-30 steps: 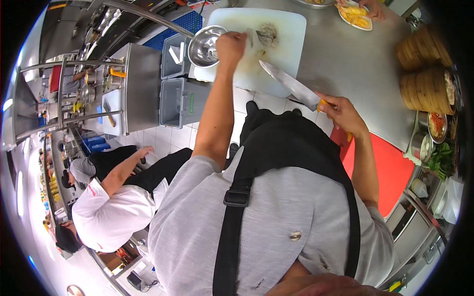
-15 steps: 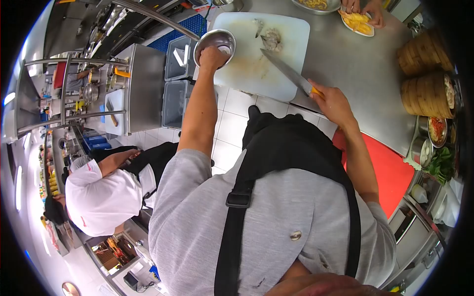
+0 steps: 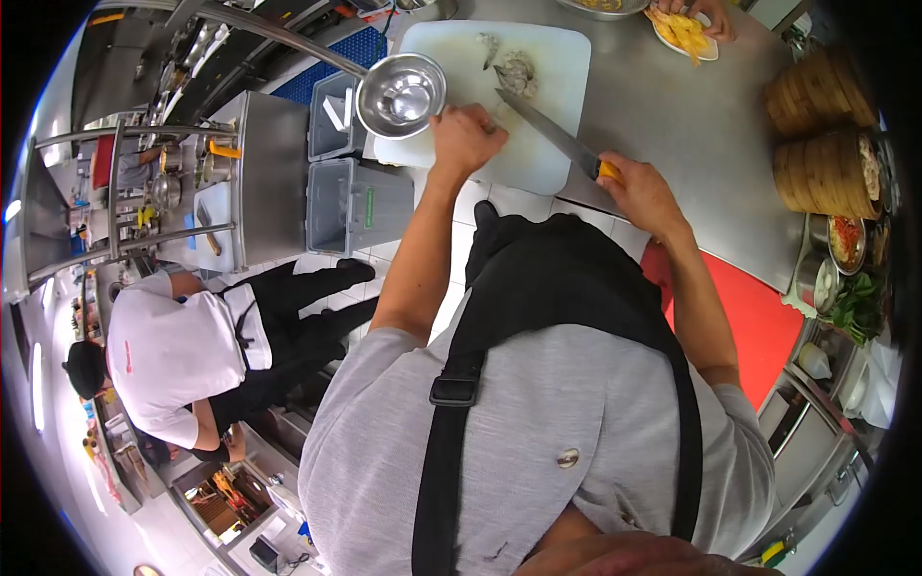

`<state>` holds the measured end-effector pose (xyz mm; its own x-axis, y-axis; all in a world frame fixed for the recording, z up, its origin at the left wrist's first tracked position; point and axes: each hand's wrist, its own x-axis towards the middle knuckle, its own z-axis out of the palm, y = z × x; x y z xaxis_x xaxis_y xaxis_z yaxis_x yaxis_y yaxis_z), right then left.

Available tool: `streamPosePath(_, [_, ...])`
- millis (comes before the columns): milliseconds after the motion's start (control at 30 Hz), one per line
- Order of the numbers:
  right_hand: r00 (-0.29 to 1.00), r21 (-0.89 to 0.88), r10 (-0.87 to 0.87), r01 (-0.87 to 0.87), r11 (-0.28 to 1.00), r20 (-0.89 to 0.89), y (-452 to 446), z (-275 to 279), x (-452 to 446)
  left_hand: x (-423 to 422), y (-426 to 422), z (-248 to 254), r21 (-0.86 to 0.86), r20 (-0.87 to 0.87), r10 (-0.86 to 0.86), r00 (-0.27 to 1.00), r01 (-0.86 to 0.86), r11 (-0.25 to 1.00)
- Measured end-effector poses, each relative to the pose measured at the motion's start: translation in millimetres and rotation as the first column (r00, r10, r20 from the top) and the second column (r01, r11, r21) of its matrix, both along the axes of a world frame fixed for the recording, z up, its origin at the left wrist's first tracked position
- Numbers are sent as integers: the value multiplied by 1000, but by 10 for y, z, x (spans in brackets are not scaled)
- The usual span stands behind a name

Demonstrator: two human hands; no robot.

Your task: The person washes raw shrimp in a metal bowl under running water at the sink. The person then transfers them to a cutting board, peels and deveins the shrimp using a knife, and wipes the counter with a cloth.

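My left hand (image 3: 467, 140) is over the near left part of the white cutting board (image 3: 557, 58), its fingers curled together round something small and greyish that I cannot make out. My right hand (image 3: 642, 192) grips the yellow handle of a large knife (image 3: 552, 132), whose blade points over the board. Close to the knife tip lies a small pile of grey shrimp (image 3: 517, 75). A single grey piece (image 3: 488, 50) rests farther up the board. Left of my left hand is a shiny metal bowl (image 3: 401, 94), over the board's left edge.
At the top right, another person's hands (image 3: 709, 14) are at a plate of yellow food (image 3: 684, 36). Bamboo steamers (image 3: 821, 178) stand on the right of the steel counter (image 3: 672, 144). Grey bins (image 3: 331, 206) are at the left. A co-worker in white (image 3: 178, 355) is behind, on the left.
My left hand has come out of the metal bowl and moved right, over the board. The knife stays in my right hand. The co-worker on the left has shifted and turned.
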<state>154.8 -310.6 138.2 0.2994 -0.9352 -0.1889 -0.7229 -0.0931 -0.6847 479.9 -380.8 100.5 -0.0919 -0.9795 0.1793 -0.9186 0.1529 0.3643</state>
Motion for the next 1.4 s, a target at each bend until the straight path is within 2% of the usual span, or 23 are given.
streamPosePath(100, [1000, 49, 23, -22, 999, -14, 10, 28, 6, -21, 109, -273, -6, 81, -38, 996, 38, 999])
streamPosePath(200, [999, 35, 32, -32, 999, -11, 47, 98, -14, 41, 145, -291, -25, -136, -66, 988, 64, 998])
streamPosePath(300, [998, -52, 50, -48, 997, 27, 92, 107, -28, 21, 177, -166, 96, -310, 37, 950, -7, 995])
streamPosePath(467, [993, -154, 98, -88, 984, 60, 151, 206, -45, -17, 153, -127, -8, -287, -34, 957, 33, 999])
streamPosePath(567, [992, -152, 122, -115, 982, 35, 156, 297, -48, -34, 141, -104, -51, -265, -94, 960, 83, 995])
streamPosePath(700, [980, -111, 157, -170, 979, -123, 90, 330, 38, -16, 99, -182, -127, -225, -195, 955, 170, 977])
streamPosePath(767, [973, -71, 150, -164, 984, -178, 48, 355, 115, -18, 113, -202, -95, -273, -145, 951, 123, 988])
streamPosePath(867, [982, -161, 144, -163, 973, -120, 121, 381, -13, 11, 116, -191, -58, -329, -87, 940, 72, 996])
streamPosePath(967, [964, 5, 137, -139, 990, -229, 152, 678, -66, 29, 140, -238, -74, -328, -79, 941, 58, 996])
streamPosePath(1067, [982, -139, 145, -161, 977, -120, 118, 470, 28, 24, 143, -306, -126, -339, -111, 934, 71, 989])
streamPosePath(1200, [986, -128, 140, -151, 980, -91, 94, 336, 131, -10, 159, -291, -93, -445, -57, 894, 18, 995])
streamPosePath(1400, [982, -34, 139, -144, 989, -128, 129, 555, 54, 13, 196, -269, -50, -446, -14, 895, -9, 999])
